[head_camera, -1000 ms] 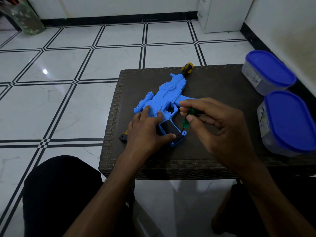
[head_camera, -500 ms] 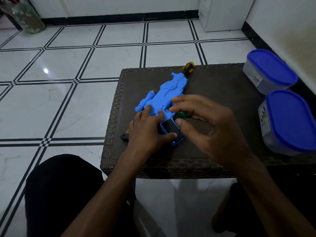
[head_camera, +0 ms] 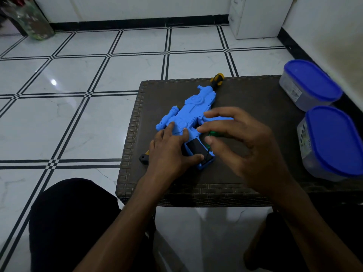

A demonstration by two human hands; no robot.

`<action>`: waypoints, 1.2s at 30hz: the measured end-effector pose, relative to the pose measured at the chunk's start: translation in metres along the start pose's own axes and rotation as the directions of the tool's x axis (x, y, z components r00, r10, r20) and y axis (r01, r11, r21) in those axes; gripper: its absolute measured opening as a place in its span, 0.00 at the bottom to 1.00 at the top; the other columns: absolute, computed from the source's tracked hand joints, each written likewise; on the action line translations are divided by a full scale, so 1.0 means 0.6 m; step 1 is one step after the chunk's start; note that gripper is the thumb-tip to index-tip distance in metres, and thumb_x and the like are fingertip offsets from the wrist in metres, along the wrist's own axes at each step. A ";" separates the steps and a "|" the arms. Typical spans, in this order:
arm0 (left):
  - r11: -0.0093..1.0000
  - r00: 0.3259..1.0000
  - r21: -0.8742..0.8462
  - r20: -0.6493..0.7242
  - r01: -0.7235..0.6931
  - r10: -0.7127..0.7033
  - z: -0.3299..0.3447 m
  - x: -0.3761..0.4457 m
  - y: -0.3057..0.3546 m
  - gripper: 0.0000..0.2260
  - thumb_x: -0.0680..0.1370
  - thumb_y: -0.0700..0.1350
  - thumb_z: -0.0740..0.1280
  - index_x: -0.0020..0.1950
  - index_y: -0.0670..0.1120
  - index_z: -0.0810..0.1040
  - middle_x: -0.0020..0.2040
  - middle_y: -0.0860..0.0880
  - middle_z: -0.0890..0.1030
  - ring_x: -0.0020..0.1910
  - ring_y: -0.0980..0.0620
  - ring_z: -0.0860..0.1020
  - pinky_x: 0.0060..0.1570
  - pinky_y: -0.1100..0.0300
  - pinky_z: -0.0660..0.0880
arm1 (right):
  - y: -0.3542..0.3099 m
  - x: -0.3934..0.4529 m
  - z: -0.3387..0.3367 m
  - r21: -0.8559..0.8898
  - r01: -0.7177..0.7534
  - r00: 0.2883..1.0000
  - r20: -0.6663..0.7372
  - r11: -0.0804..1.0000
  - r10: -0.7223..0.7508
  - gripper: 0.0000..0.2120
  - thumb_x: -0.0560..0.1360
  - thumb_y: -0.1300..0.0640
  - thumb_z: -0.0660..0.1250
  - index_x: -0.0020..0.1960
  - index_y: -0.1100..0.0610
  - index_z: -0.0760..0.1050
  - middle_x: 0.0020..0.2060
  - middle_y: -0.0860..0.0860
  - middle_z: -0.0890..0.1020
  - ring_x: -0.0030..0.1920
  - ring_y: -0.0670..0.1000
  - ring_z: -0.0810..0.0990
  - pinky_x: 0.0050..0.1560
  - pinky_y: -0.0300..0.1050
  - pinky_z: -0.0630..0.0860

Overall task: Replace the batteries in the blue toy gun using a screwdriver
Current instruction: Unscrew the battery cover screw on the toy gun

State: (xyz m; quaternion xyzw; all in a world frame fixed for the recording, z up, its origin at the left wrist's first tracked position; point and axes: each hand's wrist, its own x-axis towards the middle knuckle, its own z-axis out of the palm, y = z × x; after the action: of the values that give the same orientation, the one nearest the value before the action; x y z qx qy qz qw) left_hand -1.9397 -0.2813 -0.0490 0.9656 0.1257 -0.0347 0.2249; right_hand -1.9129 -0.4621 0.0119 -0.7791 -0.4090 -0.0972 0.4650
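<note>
The blue toy gun [head_camera: 191,110] lies flat on a dark woven table [head_camera: 255,107], muzzle pointing away, grip toward me. My left hand [head_camera: 169,148] presses down on the gun's body and grip, thumb beside the black battery cover [head_camera: 196,147]. My right hand [head_camera: 241,142] pinches the green handle of a small screwdriver [head_camera: 213,134] between thumb and fingers, its thin shaft angled down onto the bottom of the grip. A yellow-and-black tip [head_camera: 217,78] sticks out past the muzzle.
Two clear tubs with blue lids, one tub [head_camera: 308,83] behind the other tub [head_camera: 334,142], stand at the table's right edge. A small black piece [head_camera: 144,159] lies left of my left wrist. White tiled floor lies to the left, my knees below.
My right hand has shifted slightly around the green screwdriver handle, its fingers spreading and re-gripping. The left hand and the gun have stayed put.
</note>
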 end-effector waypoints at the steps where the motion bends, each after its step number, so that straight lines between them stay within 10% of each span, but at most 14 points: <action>1: 1.000 1.000 0.002 -0.001 0.000 0.000 0.000 0.001 -0.001 0.32 0.69 0.64 0.70 0.72 0.58 0.69 0.80 0.46 0.50 0.78 0.42 0.50 0.73 0.44 0.53 | 0.001 0.001 0.000 -0.003 -0.005 1.000 -0.016 1.000 0.005 0.09 0.73 0.62 0.72 0.54 0.57 0.83 0.55 0.53 0.79 0.56 0.46 0.80 0.57 0.38 0.75; 36: 1.000 1.000 0.027 0.009 -0.001 0.001 0.000 0.002 -0.002 0.37 0.69 0.65 0.70 0.75 0.56 0.64 0.80 0.45 0.51 0.77 0.41 0.51 0.74 0.43 0.54 | 0.002 -0.008 -0.003 0.126 -0.065 0.996 -0.050 0.990 0.072 0.18 0.74 0.67 0.71 0.62 0.60 0.77 0.52 0.51 0.83 0.54 0.46 0.82 0.55 0.42 0.79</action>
State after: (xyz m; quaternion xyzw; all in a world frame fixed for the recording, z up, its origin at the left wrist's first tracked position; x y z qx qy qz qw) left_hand -1.9388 -0.2802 -0.0492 0.9685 0.1238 -0.0406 0.2124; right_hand -1.9147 -0.4664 0.0094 -0.7594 -0.3743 -0.0767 0.5267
